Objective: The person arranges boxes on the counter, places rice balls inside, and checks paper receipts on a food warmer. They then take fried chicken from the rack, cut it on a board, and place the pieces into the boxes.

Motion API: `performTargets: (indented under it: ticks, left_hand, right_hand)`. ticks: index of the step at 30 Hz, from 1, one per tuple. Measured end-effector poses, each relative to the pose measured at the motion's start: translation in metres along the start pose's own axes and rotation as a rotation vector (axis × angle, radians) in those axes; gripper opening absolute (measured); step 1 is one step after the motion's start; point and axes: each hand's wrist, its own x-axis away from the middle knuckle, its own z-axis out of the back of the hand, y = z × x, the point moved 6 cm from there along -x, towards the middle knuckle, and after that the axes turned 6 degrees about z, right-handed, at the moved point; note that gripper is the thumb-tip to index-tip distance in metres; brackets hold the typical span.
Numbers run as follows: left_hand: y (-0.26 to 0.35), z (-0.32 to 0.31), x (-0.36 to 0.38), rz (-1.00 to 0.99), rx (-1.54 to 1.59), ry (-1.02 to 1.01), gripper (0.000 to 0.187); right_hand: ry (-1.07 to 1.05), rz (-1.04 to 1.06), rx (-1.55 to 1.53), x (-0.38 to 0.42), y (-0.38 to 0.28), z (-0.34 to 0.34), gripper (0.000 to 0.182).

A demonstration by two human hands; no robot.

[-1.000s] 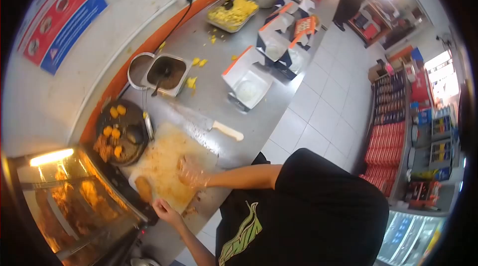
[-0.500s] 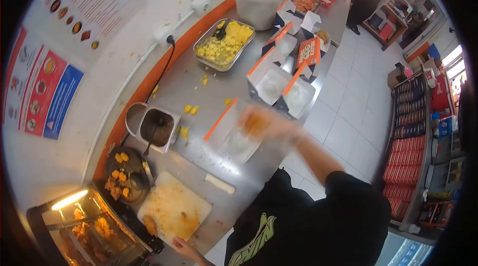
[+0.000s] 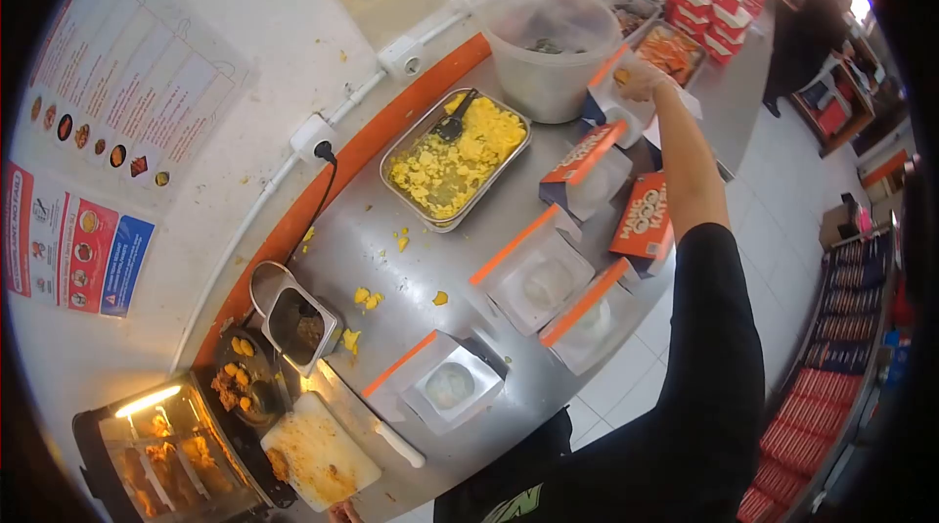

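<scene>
My right hand (image 3: 646, 83) reaches to the far end of the row, closed on a small orange-brown fried piece (image 3: 621, 77), over an open box. My left hand (image 3: 344, 511) shows only partly at the bottom edge, by the cutting board (image 3: 342, 459); its grip is hidden. A knife with a white handle (image 3: 399, 445) lies beside the board. Nearest is an open box (image 3: 411, 391) with a round white mound inside. Farther along stand two open boxes with similar contents (image 3: 548, 280) (image 3: 590, 320), another open box (image 3: 599, 181) and an orange-topped box (image 3: 646, 220).
A tray of crumbled yellow food (image 3: 445, 215) holds a black spoon. Behind it stands a clear bucket (image 3: 548, 83). A metal container (image 3: 301, 329), a dark pan (image 3: 245, 396) and a lit food warmer (image 3: 176, 454) are at the left. Another person (image 3: 807, 39) stands far back.
My right hand has moved from the nearest box to the far end of the row, still holding the fried piece. The view has shifted, and my left hand shows less.
</scene>
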Motion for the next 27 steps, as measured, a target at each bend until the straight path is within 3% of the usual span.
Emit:
performTargets:
  ticks: [1,3,4,5,6,7,8,9,10,11,12,13,14,15,16,17,18,19,21,23,24,25,26,27]
  left_hand:
    - [0.008,0.000,0.006,-0.054,0.024,0.035,0.026]
    - [0.007,-0.006,0.005,-0.014,0.000,-0.014,0.029]
    - [-0.003,-0.008,0.008,-0.032,-0.026,0.005,0.032]
    - [0.003,-0.012,0.010,-0.018,0.118,0.044,0.022]
    - [0.006,-0.017,0.013,0.013,0.259,0.121,0.014]
    - [-0.031,-0.011,0.013,0.019,0.110,0.083,0.014]
    - [-0.052,-0.009,0.014,0.120,0.173,0.051,0.016]
    - [-0.064,-0.003,0.016,0.180,0.067,0.080,0.016]
    - [-0.070,0.003,0.011,0.050,-0.090,0.106,0.015]
    - [-0.054,0.012,0.001,0.146,-0.116,0.116,0.015]
    - [-0.058,0.022,-0.013,0.100,-0.111,0.179,0.016]
    - [-0.070,0.031,-0.026,0.097,-0.132,0.180,0.018]
    - [-0.084,0.039,-0.043,0.131,-0.176,0.222,0.022]
    - [-0.083,0.046,-0.061,0.175,-0.162,0.229,0.027]
    - [-0.095,0.050,-0.081,0.087,-0.209,0.231,0.033]
    - [-0.113,0.053,-0.111,-0.007,-0.260,0.232,0.039]
    - [-0.132,0.053,-0.140,-0.043,-0.321,0.216,0.044]
    - [-0.149,0.052,-0.161,-0.081,-0.377,0.192,0.050]
    - [-0.173,0.054,-0.207,-0.086,-0.447,0.167,0.052]
    - [-0.181,0.049,-0.240,-0.117,-0.507,0.133,0.055]
    - [-0.180,0.046,-0.245,-0.073,-0.546,0.048,0.054]
    - [-0.179,0.046,-0.249,-0.030,-0.589,-0.029,0.054]
    - [-0.175,0.045,-0.244,-0.172,-0.515,-0.005,0.056]
    - [-0.173,0.039,-0.231,-0.214,-0.432,-0.001,0.057]
  right_hand:
    - [-0.009,0.018,0.002,-0.018,0.015,-0.011,0.046]
    - [0.152,0.453,0.200,-0.042,0.030,-0.024,0.038]
    - [0.292,0.511,0.339,-0.033,0.045,-0.020,0.037]
    - [0.426,0.591,0.471,-0.016,0.035,-0.009,0.036]
    - [0.120,0.338,0.743,0.007,0.000,0.007,0.024]
    - [0.152,0.461,0.588,-0.014,0.046,0.010,0.023]
    - [0.116,0.620,0.568,0.005,0.022,0.015,0.023]
    - [0.072,0.622,0.099,0.035,-0.021,0.039,0.026]
    - [-0.041,0.571,-0.353,0.068,-0.068,0.052,0.029]
    - [0.145,0.708,-0.252,0.129,-0.132,0.059,0.031]
    - [0.214,0.603,-0.368,0.183,-0.180,0.055,0.030]
    - [0.219,0.690,-0.239,0.224,-0.206,0.031,0.027]
    - [-0.358,0.109,0.001,0.288,-0.292,0.006,0.026]
    - [-0.207,0.924,-0.105,0.348,-0.329,-0.018,0.028]
    - [-0.465,1.220,-0.470,0.388,-0.361,-0.056,0.038]
    - [-0.868,1.204,-0.756,0.412,-0.392,-0.118,0.047]
    - [-0.974,1.181,-0.692,0.436,-0.412,-0.169,0.051]
    - [-0.988,0.987,-0.544,0.454,-0.424,-0.235,0.054]
    - [-0.338,1.089,-0.375,0.468,-0.462,-0.314,0.057]
    - [-0.085,0.858,-0.212,0.457,-0.507,-0.347,0.059]
    - [-0.056,0.834,-0.193,0.456,-0.527,-0.355,0.059]
    - [-0.129,0.676,-0.110,0.448,-0.540,-0.368,0.057]
    - [-0.218,0.515,-0.023,0.445,-0.543,-0.380,0.055]
    - [-0.228,0.491,0.004,0.450,-0.548,-0.386,0.055]
